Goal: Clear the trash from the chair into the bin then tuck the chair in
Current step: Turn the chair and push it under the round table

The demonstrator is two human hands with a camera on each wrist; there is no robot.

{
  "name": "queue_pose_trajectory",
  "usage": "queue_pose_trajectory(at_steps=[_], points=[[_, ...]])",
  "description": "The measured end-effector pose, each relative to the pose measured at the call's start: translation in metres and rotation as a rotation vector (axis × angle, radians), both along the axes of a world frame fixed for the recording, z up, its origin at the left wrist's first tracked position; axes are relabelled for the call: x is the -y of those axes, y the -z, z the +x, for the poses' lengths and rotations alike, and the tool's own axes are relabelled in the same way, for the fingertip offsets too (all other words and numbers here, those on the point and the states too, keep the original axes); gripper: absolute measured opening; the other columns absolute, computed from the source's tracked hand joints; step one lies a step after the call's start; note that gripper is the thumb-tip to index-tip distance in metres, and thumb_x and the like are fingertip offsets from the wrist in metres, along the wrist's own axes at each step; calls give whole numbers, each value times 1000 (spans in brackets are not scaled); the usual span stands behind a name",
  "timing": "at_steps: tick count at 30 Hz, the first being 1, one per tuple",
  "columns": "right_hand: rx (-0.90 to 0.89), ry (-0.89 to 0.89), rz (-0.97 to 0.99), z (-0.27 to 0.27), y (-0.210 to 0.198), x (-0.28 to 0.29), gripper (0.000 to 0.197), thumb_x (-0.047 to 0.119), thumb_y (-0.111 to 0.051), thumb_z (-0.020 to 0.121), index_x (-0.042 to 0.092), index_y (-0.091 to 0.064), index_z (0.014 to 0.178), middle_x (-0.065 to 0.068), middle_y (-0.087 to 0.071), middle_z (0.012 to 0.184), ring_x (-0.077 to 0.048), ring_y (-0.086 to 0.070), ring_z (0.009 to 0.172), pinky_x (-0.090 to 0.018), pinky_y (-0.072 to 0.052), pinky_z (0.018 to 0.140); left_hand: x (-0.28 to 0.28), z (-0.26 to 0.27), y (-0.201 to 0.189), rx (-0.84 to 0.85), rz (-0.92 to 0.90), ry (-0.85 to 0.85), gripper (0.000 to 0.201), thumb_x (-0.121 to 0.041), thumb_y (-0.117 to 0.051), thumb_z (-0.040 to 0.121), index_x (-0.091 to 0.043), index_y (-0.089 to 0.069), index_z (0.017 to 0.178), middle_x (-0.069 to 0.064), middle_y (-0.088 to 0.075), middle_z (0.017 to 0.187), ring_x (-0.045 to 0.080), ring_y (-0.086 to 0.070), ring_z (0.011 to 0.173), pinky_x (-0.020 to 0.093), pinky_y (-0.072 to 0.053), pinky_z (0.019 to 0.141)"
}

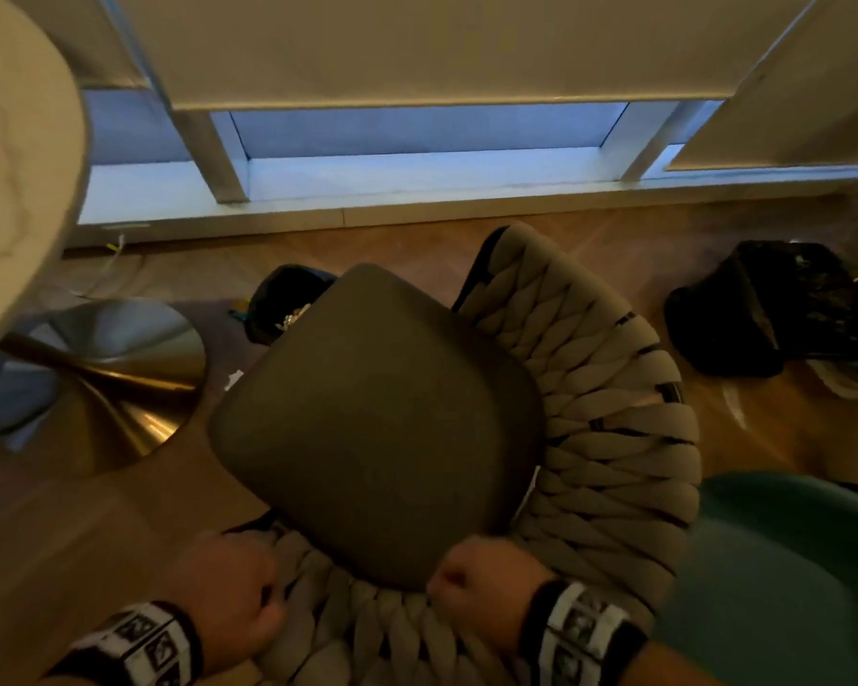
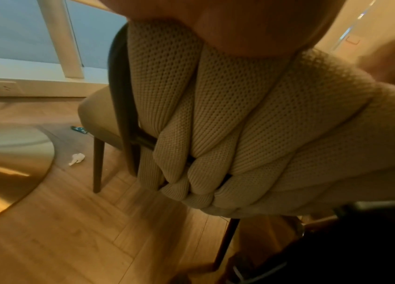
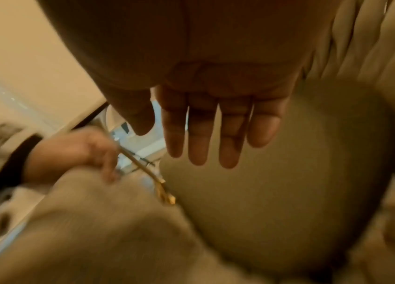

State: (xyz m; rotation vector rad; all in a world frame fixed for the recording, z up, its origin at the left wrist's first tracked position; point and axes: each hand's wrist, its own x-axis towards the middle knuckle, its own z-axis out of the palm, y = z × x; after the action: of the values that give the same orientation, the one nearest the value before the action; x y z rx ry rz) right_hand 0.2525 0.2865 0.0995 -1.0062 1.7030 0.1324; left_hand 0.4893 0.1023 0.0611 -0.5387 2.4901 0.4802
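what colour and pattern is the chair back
Beige, chunky braided knit on the chair back; the left wrist view shows it best.

Head above; wrists close on chair [image 1: 377, 418]

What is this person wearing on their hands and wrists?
Both hands are bare, with no gloves. The left hand and right hand each have a black wristband carrying white blocks printed with black square patterns. No sleeves cover the forearms in the head view.

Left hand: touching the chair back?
Touching. Head view: the left hand sits on the chair back, curled over its rim; the left wrist view shows it pressed against the weave.
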Motion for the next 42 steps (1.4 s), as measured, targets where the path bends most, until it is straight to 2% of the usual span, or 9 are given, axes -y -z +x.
queue_pose_trajectory(at_steps=[6, 10, 14, 22, 28, 32, 35, 39, 42], points=[[-462, 221, -327, -172, -30, 100, 24, 40, -56, 94, 23, -71, 103, -1, -71, 104, -18, -64, 90, -35, -54, 82, 3, -8, -11, 10, 83, -47, 25, -54, -62, 60, -32, -49, 57, -16, -55, 59, -1, -32, 47, 8, -13, 51], [-727, 199, -276, -256, -7, 143, 66, 51, -59, 86, 31, -37, 145, -16, -34, 155, -39, -41, 135, -53, -41, 109, 4, -25, -32, -46, 127, -135, 19, -48, -59, 59, -30, -55, 63, -18, -43, 59, 3, -50, 47, 4, -18, 48], [-600, 152, -298, -308, 29, 169, 80, 39, -61, 87, 31, -17, 152, -21, -40, 150, -42, -47, 130, -54, -42, 107, 6, -22, -19, 10, 148, -219, 20, -47, -60, 66, -31, -48, 71, -16, -39, 60, 7, -55, 51, 27, -49, 46], [-691, -44, -351, -347, 55, 222, 73, 31, -56, 93, 20, -17, 153, -28, -46, 144, -48, -53, 122, -54, -44, 100, 11, -26, 3, 144, 74, -250, 23, -51, -55, 71, -29, -54, 63, -9, -53, 69, 17, -52, 64, 38, -51, 55], [-694, -95, -417, -349, 56, 226, 68, 32, -56, 90, 16, -25, 148, -28, -53, 136, -46, -56, 117, -53, -49, 97, 4, -39, -4, 358, -66, -325, 58, -65, -27, 71, -35, -59, 109, -9, -50, 121, 19, -46, 111, 37, -33, 90], [-652, -58, -417, -343, 44, 223, 65, 27, -62, 89, 12, -30, 144, -29, -59, 122, -45, -61, 104, -44, -47, 82, -39, -43, 0, 187, -118, -962, 54, -59, -39, 71, -36, -61, 115, -1, -39, 142, 29, -29, 132, 44, -34, 106], [-645, -140, -423, -382, 78, 217, 66, 47, -64, 73, 23, -45, 131, -7, -66, 106, -27, -65, 86, -40, -56, 74, -88, -56, 4, 48, -180, -1318, 41, -31, -59, 74, -24, -59, 115, 9, -28, 152, 40, -25, 135, 51, -26, 112], [-624, -238, -394, -374, 108, 186, 67, 47, -61, 62, 26, -50, 125, 0, -63, 99, -18, -63, 78, -35, -56, 63, -151, -40, 7, -42, -165, -1652, 85, -10, -66, 76, -22, -21, 147, 7, -1, 158, 40, -22, 138, 49, -32, 110], [-651, -273, -410, -299, 66, 161, 68, 41, -60, 61, 24, -50, 127, -3, -62, 97, -21, -63, 77, -37, -58, 63, -183, -9, 8, -155, -114, -1932, 92, -9, -71, 76, -19, -14, 146, 18, -16, 153, 39, -29, 134, 50, -37, 103]])
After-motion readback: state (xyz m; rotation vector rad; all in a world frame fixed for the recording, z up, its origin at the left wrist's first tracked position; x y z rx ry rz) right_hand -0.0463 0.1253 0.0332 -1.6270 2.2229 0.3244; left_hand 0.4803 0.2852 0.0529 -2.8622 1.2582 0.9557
